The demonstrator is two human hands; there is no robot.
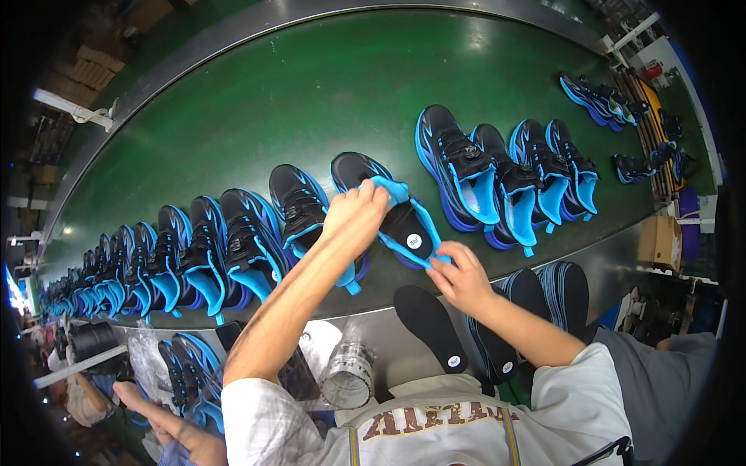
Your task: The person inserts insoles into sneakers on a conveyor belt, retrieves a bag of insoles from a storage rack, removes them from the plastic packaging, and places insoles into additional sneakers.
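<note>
A black and blue sneaker (pixel 360 166) stands on the green conveyor belt, toe pointing away from me. My left hand (pixel 356 213) is closed on its bright blue tongue, pulling the opening wide. At the heel, my right hand (pixel 461 273) pinches the blue collar edge between thumb and fingers. Inside the shoe lies a black insole (pixel 402 224) with a round white sticker at its heel end. A matching loose insole (pixel 429 325) rests on the metal ledge (pixel 373 330) just below the shoe, near my right forearm.
A long row of similar sneakers (pixel 203 252) stretches left along the belt (pixel 311 85); several more sneakers (pixel 454 167) stand to the right. Stacked insoles (pixel 566 289) lie at the ledge's right. A clear round container (pixel 347 378) sits near my body. Another person's arm (pixel 167 419) shows lower left.
</note>
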